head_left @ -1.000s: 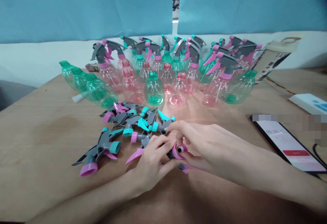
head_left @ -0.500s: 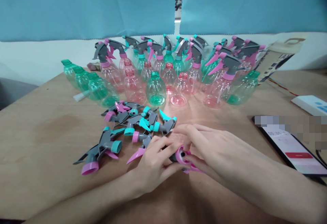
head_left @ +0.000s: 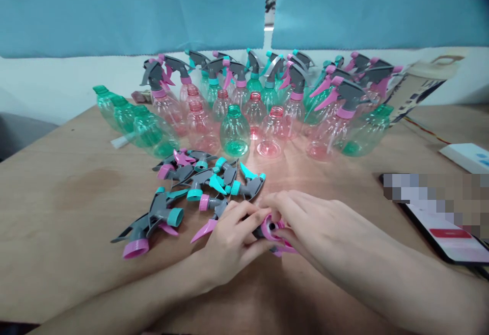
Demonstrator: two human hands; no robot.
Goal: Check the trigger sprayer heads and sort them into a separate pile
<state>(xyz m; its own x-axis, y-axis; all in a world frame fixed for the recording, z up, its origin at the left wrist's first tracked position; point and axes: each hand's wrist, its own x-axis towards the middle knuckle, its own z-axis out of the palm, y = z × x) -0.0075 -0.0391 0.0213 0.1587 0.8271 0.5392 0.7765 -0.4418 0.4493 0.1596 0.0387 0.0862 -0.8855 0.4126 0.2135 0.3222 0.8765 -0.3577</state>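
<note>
My left hand (head_left: 233, 240) is closed around a grey trigger spray head (head_left: 257, 230) with a pink collar (head_left: 271, 227). The collar's open end faces up toward me, with a dark hole inside a white ring. My right hand (head_left: 317, 233) bends over the same collar, thumb and fingers closed at its edge; its fingertips are partly hidden. Part of the pink trigger shows below the hands. Beside my left hand lies another spray head (head_left: 216, 207) with a pink collar and trigger. A loose pile of grey spray heads (head_left: 202, 177) with turquoise or pink parts lies further back.
Several green and pink clear bottles (head_left: 235, 133) stand across the back of the wooden table (head_left: 76, 274), many topped with spray heads. Green bottles (head_left: 141, 126) lean in a row at left. A phone (head_left: 443, 223) lies at right, near a white box (head_left: 466, 156) and a beige container (head_left: 420, 87).
My right hand's fingers have drawn in closer over the pink collar. The spray head stays in my left hand, slightly turned. The view has shifted a little.
</note>
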